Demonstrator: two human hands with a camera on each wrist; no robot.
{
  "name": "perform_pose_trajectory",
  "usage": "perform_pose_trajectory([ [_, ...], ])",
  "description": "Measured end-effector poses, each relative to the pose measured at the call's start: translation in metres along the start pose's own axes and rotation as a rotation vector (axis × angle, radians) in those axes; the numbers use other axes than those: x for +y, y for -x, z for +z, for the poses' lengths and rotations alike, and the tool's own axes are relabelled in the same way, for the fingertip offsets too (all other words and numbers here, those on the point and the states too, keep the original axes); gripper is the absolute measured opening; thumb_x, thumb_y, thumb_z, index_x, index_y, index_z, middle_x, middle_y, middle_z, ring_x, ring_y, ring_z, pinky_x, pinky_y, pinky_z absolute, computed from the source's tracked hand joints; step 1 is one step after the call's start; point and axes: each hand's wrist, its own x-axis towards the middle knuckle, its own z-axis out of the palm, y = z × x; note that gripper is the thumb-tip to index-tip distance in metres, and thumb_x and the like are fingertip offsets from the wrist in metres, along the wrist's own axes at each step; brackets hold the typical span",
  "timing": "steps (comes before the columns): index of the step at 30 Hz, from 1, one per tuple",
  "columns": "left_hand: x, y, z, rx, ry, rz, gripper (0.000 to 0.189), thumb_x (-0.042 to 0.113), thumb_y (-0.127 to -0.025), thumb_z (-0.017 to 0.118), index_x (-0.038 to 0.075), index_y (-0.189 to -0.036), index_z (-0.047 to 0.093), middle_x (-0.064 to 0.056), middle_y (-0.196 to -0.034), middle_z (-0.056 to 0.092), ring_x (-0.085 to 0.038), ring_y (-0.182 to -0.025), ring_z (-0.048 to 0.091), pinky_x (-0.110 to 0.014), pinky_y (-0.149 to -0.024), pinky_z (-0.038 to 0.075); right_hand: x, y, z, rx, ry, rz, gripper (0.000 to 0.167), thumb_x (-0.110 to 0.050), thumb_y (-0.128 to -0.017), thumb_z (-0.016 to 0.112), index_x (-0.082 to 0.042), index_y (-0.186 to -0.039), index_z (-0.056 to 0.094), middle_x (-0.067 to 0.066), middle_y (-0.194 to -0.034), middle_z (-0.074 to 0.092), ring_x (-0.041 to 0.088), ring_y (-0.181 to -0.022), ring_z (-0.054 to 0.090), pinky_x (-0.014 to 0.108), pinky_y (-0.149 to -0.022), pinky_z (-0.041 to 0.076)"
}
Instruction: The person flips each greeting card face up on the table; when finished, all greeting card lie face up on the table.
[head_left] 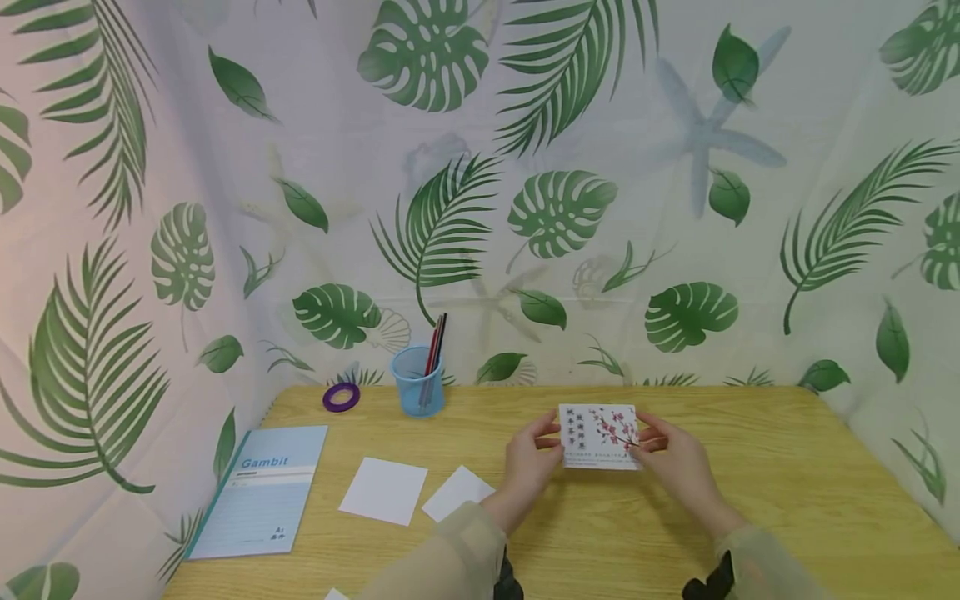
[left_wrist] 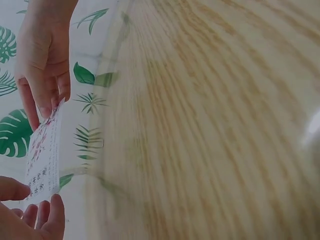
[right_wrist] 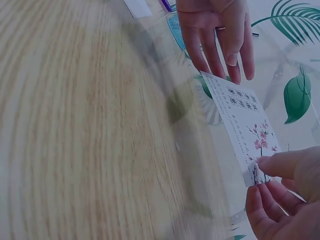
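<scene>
A white card (head_left: 600,437) printed with pink blossom branches and dark characters is held up over the table, its printed face toward me. My right hand (head_left: 678,462) pinches its right end, thumb on the printed face and fingers behind, as the right wrist view shows at the card (right_wrist: 245,125). At the opposite end is my left hand (head_left: 527,458), its thumb and fingertips at the card's left edge. In the left wrist view, the left hand (left_wrist: 35,210) has its thumb and fingers on either side of that end.
Two blank white sheets, a squarish one (head_left: 384,491) and one partly behind the left forearm (head_left: 457,492), lie on the wooden table (head_left: 787,467). Further left is a light blue notebook (head_left: 258,492). At the back stand a blue mesh pen cup (head_left: 417,387) with pencils and a purple ring (head_left: 341,397).
</scene>
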Motion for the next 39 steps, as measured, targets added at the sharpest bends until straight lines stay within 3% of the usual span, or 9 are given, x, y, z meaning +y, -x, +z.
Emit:
perform_pose_trajectory([
  [4,-0.004,-0.002,0.002,-0.022,0.008,-0.019,0.056,-0.012,-0.082,0.064,0.001,-0.136,0.058,-0.017,-0.122,0.066,-0.035,-0.107,0.065,-0.023,-0.077,0.058,0.004,-0.008,0.003,-0.063,-0.013,-0.009,0.067,-0.007,-0.082,0.077,0.007,-0.140,0.049,0.019,-0.106,0.064,0.024,-0.090,0.062,0.020,-0.067,0.049],
  [10,-0.011,-0.005,0.003,-0.054,-0.020,-0.022,0.059,-0.012,-0.081,0.066,0.003,-0.138,0.057,-0.015,-0.125,0.065,-0.032,-0.109,0.065,-0.024,-0.079,0.059,0.009,-0.016,0.008,-0.128,0.014,-0.056,0.079,-0.006,-0.076,0.083,0.011,-0.142,0.043,0.015,-0.098,0.057,0.022,-0.086,0.056,0.024,-0.066,0.046],
  [16,-0.015,-0.008,0.004,-0.118,-0.066,-0.044,0.061,-0.009,-0.082,0.067,0.003,-0.140,0.054,-0.016,-0.131,0.061,-0.028,-0.113,0.063,-0.025,-0.085,0.058,0.018,-0.021,0.015,-0.170,0.060,-0.068,0.083,-0.008,-0.076,0.084,0.012,-0.144,0.040,0.012,-0.094,0.052,0.020,-0.081,0.050,0.024,-0.064,0.041],
  [20,-0.014,-0.008,0.005,-0.125,-0.075,-0.063,0.062,-0.009,-0.082,0.066,0.004,-0.141,0.053,-0.017,-0.132,0.060,-0.028,-0.114,0.062,-0.026,-0.088,0.057,0.022,-0.023,0.017,-0.199,0.077,-0.073,0.085,-0.010,-0.076,0.084,0.012,-0.145,0.039,0.011,-0.093,0.051,0.019,-0.081,0.050,0.025,-0.064,0.041],
  [30,-0.012,-0.016,0.011,-0.119,-0.109,-0.060,0.063,-0.008,-0.080,0.065,0.004,-0.141,0.053,-0.016,-0.133,0.060,-0.028,-0.119,0.061,-0.034,-0.096,0.055,0.025,-0.032,0.017,-0.205,0.086,-0.035,0.083,-0.011,-0.077,0.083,0.014,-0.143,0.039,0.014,-0.096,0.055,0.021,-0.081,0.051,0.027,-0.066,0.043],
  [39,-0.022,-0.023,0.015,-0.110,-0.110,-0.050,0.065,-0.010,-0.077,0.062,-0.001,-0.140,0.052,-0.020,-0.131,0.061,-0.029,-0.120,0.061,-0.037,-0.099,0.053,0.029,-0.040,0.022,-0.186,0.108,-0.016,0.075,-0.012,-0.078,0.082,0.014,-0.138,0.046,0.018,-0.101,0.061,0.024,-0.086,0.058,0.036,-0.073,0.051],
])
